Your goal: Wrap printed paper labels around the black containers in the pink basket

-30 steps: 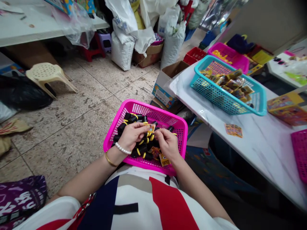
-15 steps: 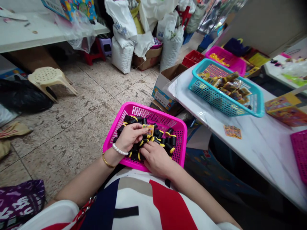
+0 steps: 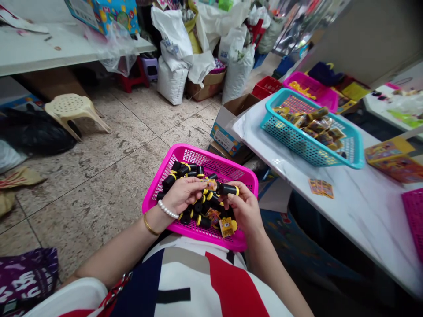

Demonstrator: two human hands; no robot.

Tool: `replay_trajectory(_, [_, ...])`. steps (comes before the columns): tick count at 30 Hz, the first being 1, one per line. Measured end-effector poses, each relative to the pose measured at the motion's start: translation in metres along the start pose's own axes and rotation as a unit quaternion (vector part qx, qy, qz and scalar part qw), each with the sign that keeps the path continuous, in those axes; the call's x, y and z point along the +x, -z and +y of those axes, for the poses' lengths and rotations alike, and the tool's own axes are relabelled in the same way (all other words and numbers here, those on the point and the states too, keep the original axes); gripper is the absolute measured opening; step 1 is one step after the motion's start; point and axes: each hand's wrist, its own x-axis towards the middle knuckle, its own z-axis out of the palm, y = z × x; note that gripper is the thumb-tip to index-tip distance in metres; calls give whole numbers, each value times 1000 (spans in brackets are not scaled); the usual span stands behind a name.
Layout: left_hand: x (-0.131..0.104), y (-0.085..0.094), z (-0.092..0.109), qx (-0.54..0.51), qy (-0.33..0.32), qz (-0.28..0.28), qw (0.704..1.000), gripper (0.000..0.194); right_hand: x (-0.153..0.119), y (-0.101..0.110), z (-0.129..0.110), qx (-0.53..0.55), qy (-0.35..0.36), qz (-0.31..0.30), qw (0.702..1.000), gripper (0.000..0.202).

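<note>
Over a pink basket (image 3: 152, 185) on my lap, my left hand (image 3: 181, 193) pinches a small printed yellow-orange sticker (image 3: 210, 184) between thumb and fingers. My right hand (image 3: 243, 207) grips a small black cylinder with a yellow rim (image 3: 228, 189), held nearly level. The cylinder's dark end is close to the sticker; whether they touch I cannot tell. Several similar black and yellow cylinders (image 3: 169, 181) lie in the basket below. Two more printed pieces, one yellow (image 3: 226, 227) and one reddish (image 3: 213, 215), rest among them near the basket's front side.
To the right, a marble-patterned table (image 3: 291, 176) carries a turquoise basket (image 3: 310, 152) of printed cylinders and a few flat printed pieces (image 3: 321, 188). A cardboard box (image 3: 228, 127) stands beside it. A cream stool (image 3: 74, 108) and white sacks (image 3: 173, 79) stand on the floor.
My right hand has come up out of the pile and now holds a cylinder beside the sticker. Two printed pieces at the basket's front have come into view. My left hand keeps its pinch.
</note>
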Motion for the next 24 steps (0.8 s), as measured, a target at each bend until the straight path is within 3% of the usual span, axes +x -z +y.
replay_trajectory(10, [-1, -3, -3, -34, 15, -15, 999, 18, 4, -7, -1, -160, 79, 17, 984, 19])
replay_trajectory(14, [0, -4, -5, -37, 16, -25, 999, 21, 4, -12, -3, -154, 91, 2, 984, 19])
replay_trajectory(19, [-2, -6, -8, 9, -22, -15, 1000, 27, 4, -16, 1, -144, 85, 26, 986, 22])
replay_trajectory(22, [-5, -7, -7, 27, -83, 23, 996, 31, 4, -15, 5, -123, 97, 47, 987, 26])
replay_trajectory(24, [-6, -6, -5, 43, -109, 17, 993, 39, 4, -14, 6, -109, 102, 43, 988, 29])
